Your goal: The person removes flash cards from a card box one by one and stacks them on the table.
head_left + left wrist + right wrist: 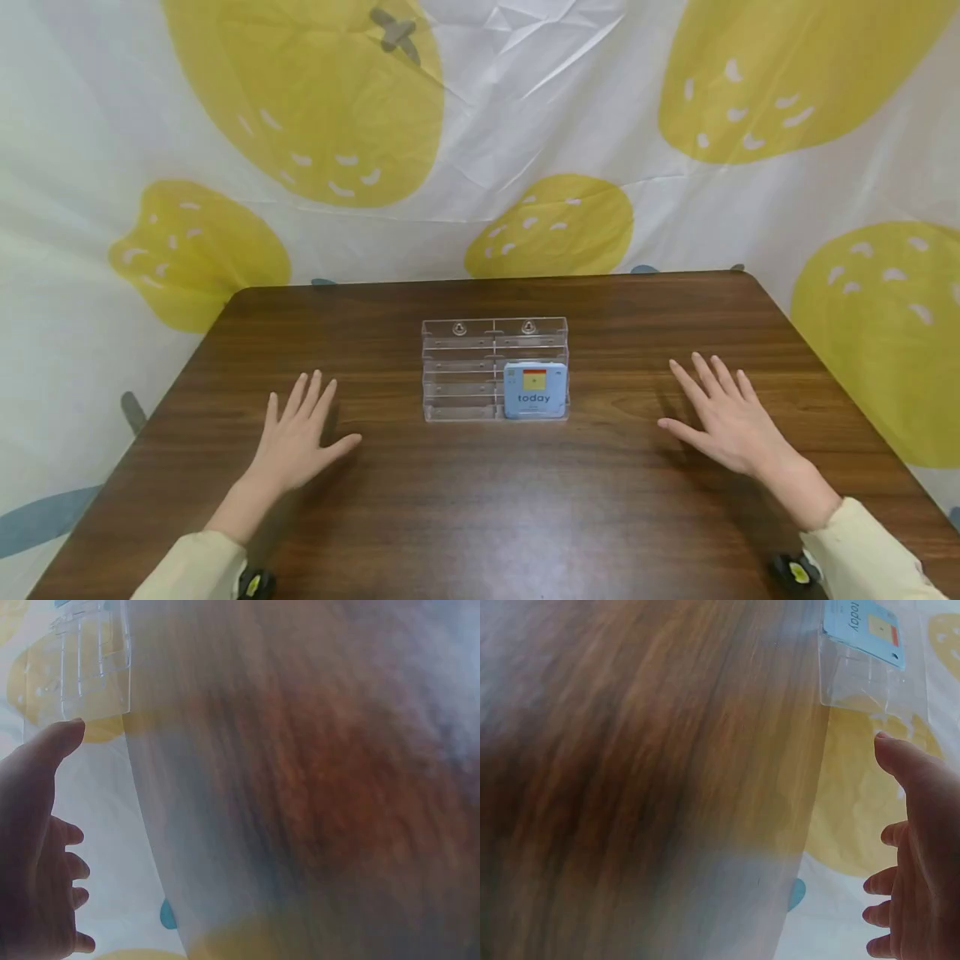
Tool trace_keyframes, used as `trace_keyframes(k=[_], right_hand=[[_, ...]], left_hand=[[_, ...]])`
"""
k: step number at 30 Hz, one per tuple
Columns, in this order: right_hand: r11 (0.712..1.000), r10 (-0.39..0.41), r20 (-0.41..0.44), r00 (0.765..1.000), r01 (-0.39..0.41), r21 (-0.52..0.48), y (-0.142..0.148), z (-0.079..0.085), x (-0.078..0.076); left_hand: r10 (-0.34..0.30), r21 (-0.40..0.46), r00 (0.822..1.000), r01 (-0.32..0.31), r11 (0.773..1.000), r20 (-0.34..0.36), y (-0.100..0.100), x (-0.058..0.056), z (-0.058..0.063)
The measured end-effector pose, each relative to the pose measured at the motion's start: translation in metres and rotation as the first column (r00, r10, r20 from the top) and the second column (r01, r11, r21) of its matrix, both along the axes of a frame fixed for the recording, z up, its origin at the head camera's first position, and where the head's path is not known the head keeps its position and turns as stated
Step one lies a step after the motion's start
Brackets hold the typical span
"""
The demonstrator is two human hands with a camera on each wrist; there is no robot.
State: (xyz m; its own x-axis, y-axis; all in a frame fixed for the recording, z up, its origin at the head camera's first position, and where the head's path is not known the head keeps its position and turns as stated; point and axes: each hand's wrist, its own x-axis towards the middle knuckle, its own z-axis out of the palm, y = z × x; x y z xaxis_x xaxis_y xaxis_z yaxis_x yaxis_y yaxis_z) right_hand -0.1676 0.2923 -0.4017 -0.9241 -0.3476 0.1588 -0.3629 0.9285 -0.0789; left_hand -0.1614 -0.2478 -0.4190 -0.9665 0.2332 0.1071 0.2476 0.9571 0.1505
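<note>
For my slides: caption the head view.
Left hand and right hand flank a clear tiered holder with a blue "today" card.

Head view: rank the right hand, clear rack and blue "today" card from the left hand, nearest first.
1. Clear rack: mid-table, its empty left column facing the left hand.
2. Blue "today" card: in the rack's lower right.
3. Right hand: far side, right of the rack.
</note>
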Motion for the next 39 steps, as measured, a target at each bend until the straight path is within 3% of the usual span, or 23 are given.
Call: trace_keyframes(k=[22,39], right_hand=[[0.999,0.034,-0.007,0.999,-0.034,-0.021,-0.02,0.001,-0.002],[0.995,0.08,0.033,0.996,-0.077,-0.07,-0.043,0.001,-0.007]], left_hand=[[-0.049,0.027,0.999,0.049,0.998,0.003,0.01,-0.012,0.004],[-0.132,0.079,0.991,0.133,0.988,-0.009,0.04,-0.022,0.001]])
